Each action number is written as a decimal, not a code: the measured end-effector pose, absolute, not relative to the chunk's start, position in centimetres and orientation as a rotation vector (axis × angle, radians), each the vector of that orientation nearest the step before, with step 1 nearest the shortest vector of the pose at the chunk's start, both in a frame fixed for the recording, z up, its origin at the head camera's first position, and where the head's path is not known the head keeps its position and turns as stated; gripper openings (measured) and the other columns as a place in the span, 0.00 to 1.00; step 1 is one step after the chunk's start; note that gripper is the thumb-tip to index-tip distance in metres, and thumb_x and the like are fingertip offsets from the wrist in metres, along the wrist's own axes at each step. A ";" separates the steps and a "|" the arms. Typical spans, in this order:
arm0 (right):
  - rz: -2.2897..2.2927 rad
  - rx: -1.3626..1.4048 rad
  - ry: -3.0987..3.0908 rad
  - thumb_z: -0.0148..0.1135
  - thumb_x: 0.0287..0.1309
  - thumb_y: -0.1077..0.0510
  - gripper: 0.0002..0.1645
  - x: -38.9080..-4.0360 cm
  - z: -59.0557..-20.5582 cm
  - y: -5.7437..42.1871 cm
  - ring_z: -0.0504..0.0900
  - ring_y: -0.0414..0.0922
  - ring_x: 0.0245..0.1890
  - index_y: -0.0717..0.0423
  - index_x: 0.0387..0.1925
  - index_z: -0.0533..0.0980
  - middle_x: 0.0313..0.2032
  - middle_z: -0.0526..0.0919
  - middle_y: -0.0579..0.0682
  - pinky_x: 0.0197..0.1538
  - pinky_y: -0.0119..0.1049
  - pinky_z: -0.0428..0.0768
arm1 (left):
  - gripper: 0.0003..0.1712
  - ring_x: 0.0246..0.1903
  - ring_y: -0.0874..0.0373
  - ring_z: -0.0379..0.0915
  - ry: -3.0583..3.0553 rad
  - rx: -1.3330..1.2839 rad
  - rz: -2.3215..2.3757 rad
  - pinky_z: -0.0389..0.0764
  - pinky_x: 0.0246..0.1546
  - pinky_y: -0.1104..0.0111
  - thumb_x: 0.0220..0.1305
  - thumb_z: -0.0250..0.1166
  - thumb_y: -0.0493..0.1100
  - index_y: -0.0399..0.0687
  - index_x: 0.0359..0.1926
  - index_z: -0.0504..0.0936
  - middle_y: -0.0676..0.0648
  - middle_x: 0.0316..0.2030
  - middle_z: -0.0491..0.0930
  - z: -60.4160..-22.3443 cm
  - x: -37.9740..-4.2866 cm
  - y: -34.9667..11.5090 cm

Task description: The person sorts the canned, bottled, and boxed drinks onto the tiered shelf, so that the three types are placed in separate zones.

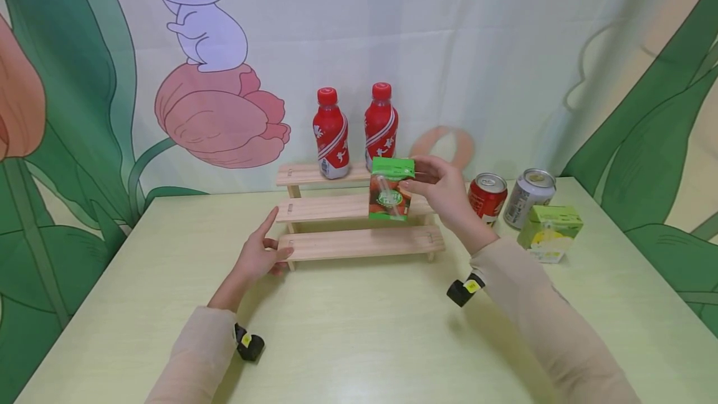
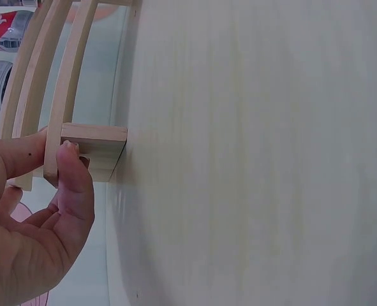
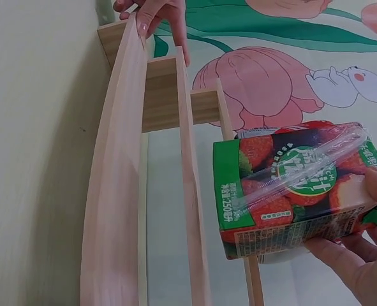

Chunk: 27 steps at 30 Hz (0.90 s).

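Only the head view shows the silver can (image 1: 526, 199); right fingers (image 3: 335, 256) grip the juice box (image 3: 290, 175), left fingers (image 2: 75, 178) the rack (image 1: 359, 243).

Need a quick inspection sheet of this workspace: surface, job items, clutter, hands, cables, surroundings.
Surface: pale tabletop with faint grain.
Job items: three-step wooden stand, two red bottles upright on its top step; strawberry-print carton held over the stand.
Clutter: red can, silver can and light-green carton, right of the stand.
Left hand: grips the bottom step's left end.
Right hand: holds the strawberry-print carton.
Cables: nothing seen.
Surroundings: curtain behind, printed with flowers and a white animal.
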State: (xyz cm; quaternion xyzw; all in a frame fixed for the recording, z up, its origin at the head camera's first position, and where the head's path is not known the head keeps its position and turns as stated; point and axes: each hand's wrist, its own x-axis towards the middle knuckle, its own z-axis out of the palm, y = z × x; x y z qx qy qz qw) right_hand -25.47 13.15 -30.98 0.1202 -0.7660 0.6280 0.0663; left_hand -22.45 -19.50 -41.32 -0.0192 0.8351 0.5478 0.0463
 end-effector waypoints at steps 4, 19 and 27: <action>1.893 0.376 -2.329 0.64 0.52 0.65 0.25 -25.8 -31.0 12.5 0.76 0.49 0.46 0.62 0.54 0.71 0.49 0.77 0.57 0.49 0.37 0.77 | 0.53 0.18 0.55 0.74 2.553 -0.056 1.665 0.80 0.19 0.63 0.55 0.63 0.30 0.69 0.70 0.42 0.39 0.33 0.67 -41.3 -22.5 -19.5; 1.838 0.452 -2.379 0.66 0.50 0.64 0.26 -27.2 -31.1 9.7 0.77 0.48 0.45 0.60 0.52 0.72 0.47 0.79 0.54 0.49 0.39 0.76 | 0.53 0.18 0.54 0.73 2.545 -0.070 1.683 0.80 0.19 0.62 0.55 0.63 0.30 0.69 0.70 0.43 0.39 0.32 0.68 -41.3 -22.5 -19.7; 1.881 0.523 -2.320 0.67 0.49 0.61 0.25 -28.3 -31.9 8.7 0.78 0.46 0.42 0.58 0.51 0.73 0.45 0.80 0.52 0.46 0.37 0.78 | 0.53 0.18 0.55 0.75 2.561 -0.036 1.677 0.80 0.18 0.63 0.55 0.63 0.30 0.68 0.71 0.43 0.41 0.29 0.67 -41.3 -22.4 -19.5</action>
